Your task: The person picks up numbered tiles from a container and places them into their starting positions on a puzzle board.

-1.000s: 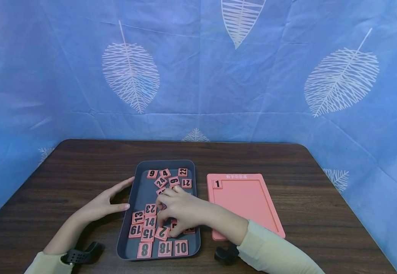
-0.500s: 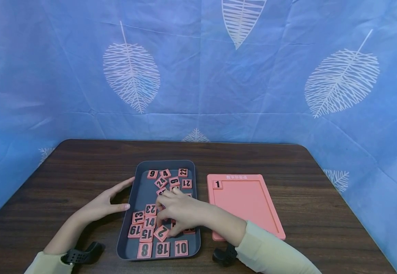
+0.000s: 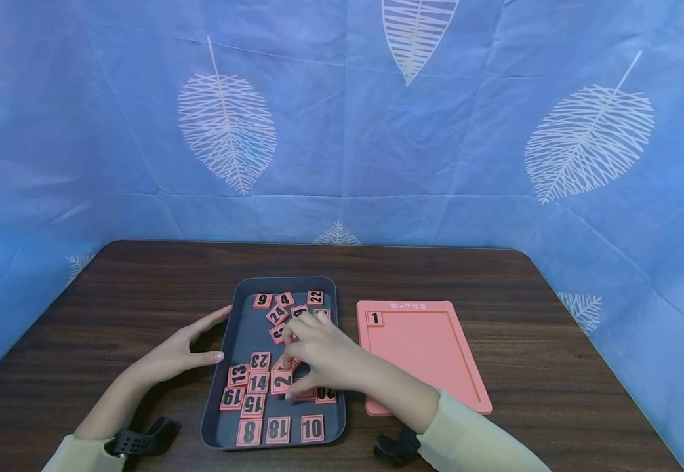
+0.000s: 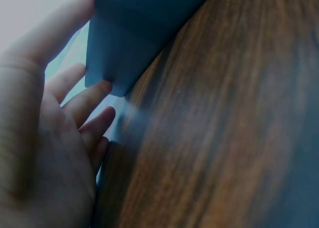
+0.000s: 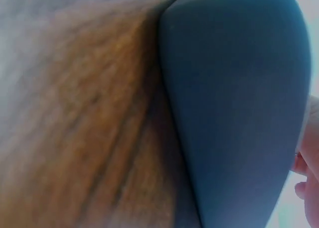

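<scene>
My right hand (image 3: 326, 354) reaches over a dark grey tray (image 3: 241, 328) and pinches the pink number 2 tile (image 3: 281, 382) between thumb and fingers. Several other pink number tiles lie round it, among them the 14 tile (image 3: 258, 382) and the 23 tile (image 3: 260, 360); some are partly hidden under the hand. My left hand (image 3: 173, 354) has its fingers spread, with thumb and fingertips at the tray's left side. In the left wrist view its fingers (image 4: 89, 101) show against the tray wall (image 4: 134, 34). The right wrist view shows mostly the tray's outer wall (image 5: 234, 108).
Right of the tray lies a pink puzzle board (image 3: 418, 354) with a raised rim. The number 1 tile (image 3: 375, 318) sits in its upper left corner. Both rest on a dark wooden table (image 3: 554, 367), with a blue leaf-patterned cloth (image 3: 342, 131) behind.
The right hand has shifted slightly right and up, and the 2 tile has turned straighter in its fingers. The 18 tile has slid a little left. The left hand has stayed put.
</scene>
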The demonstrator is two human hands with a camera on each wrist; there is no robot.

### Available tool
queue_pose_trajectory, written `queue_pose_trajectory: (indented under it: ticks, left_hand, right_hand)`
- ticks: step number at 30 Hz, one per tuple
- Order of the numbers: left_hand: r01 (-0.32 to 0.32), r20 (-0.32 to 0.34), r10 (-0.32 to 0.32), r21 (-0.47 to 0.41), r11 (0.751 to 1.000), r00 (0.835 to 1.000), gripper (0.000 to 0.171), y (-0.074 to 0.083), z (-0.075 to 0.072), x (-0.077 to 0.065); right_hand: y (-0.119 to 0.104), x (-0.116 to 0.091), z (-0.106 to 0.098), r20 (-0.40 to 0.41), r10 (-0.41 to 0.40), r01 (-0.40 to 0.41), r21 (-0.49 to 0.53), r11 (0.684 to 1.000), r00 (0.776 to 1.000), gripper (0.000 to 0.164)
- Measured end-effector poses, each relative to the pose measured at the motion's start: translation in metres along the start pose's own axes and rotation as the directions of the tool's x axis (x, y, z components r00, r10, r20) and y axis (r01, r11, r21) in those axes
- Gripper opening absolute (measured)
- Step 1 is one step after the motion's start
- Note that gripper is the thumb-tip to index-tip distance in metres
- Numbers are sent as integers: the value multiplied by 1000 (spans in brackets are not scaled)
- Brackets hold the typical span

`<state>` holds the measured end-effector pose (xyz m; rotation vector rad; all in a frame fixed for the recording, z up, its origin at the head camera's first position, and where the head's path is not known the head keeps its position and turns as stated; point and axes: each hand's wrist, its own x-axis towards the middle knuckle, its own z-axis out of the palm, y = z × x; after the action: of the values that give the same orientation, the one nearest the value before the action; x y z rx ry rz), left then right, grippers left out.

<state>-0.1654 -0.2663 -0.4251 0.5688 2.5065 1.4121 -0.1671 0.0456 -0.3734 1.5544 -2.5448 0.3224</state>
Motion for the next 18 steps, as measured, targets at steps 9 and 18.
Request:
queue_pose_trajectory:
  ticks: [9, 18]
  left_hand:
    - [8, -6, -8, 9, 1000, 1000, 77, -2, 0, 1]
    - [-3, -4, 3, -4, 1000, 1000, 76, -2, 0, 0]
  right_hand:
    - [5, -19, -12, -159, 185, -187, 4, 982, 970, 31]
    - [18, -37, -21, -269, 355, -364, 15, 931, 895, 34]
